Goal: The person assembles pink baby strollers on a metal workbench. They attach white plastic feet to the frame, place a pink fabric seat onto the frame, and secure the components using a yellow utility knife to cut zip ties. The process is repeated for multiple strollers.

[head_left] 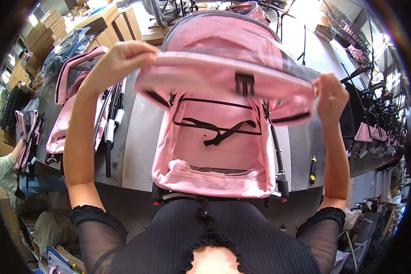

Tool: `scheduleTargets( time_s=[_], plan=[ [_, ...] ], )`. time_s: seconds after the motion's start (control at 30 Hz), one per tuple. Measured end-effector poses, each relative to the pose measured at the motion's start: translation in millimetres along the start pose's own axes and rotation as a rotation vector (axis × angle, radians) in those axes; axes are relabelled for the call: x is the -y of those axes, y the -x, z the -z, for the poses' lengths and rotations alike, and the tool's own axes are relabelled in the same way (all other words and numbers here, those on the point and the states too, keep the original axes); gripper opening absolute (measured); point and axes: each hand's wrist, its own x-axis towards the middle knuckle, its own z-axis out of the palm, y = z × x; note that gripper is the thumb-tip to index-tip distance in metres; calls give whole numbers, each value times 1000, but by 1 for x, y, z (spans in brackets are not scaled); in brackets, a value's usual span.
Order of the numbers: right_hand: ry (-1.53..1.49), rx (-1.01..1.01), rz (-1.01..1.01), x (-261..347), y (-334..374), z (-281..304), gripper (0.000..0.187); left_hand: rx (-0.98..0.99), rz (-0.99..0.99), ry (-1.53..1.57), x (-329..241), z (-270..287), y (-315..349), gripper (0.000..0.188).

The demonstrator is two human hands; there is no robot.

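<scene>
A pink fabric stroller body (162, 171) with a dark frame stands on the bench in front of me, its top uncovered. Above it is the pink mesh canopy (221, 34), its front edge lifted and slightly blurred. My left hand (121, 61) is closed on the canopy's left front corner. At the right end of the same edge, my right hand (331, 98) is closed, gripping the fabric. A black plastic buckle (245, 85) hangs at the middle of that edge. Inside the body lie a black strap (221, 136) and a thin black frame bar.
A yellow and black hand tool (313, 169) lies on the bench (301, 157) to the right. Another pink stroller (71, 116) is at the left. Cardboard boxes (128, 25) stand behind, and black frames (365, 73) crowd the right. Another person (7, 169) works at far left.
</scene>
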Motion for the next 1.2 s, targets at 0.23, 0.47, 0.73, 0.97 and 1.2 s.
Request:
scheduleTargets(
  time_s=[0.23,0.47,0.73,0.97,1.2],
  plan=[
    [75,224,-283,-40,-28,-51,51,1001,158,132,-5,-69,64,29],
    [-796,362,-562,-23,-66,-104,34,875,235,270,39,-82,94,26],
    [-723,-32,-715,-70,-38,-100,15,-192,235,139,61,-84,75,36],
    [297,485,-498,-86,43,-27,27,-149,-171,272,103,-145,69,39],
    [-573,484,-1966,28,197,0,39,-647,-15,355,163,-137,-21,30]
  ],
)
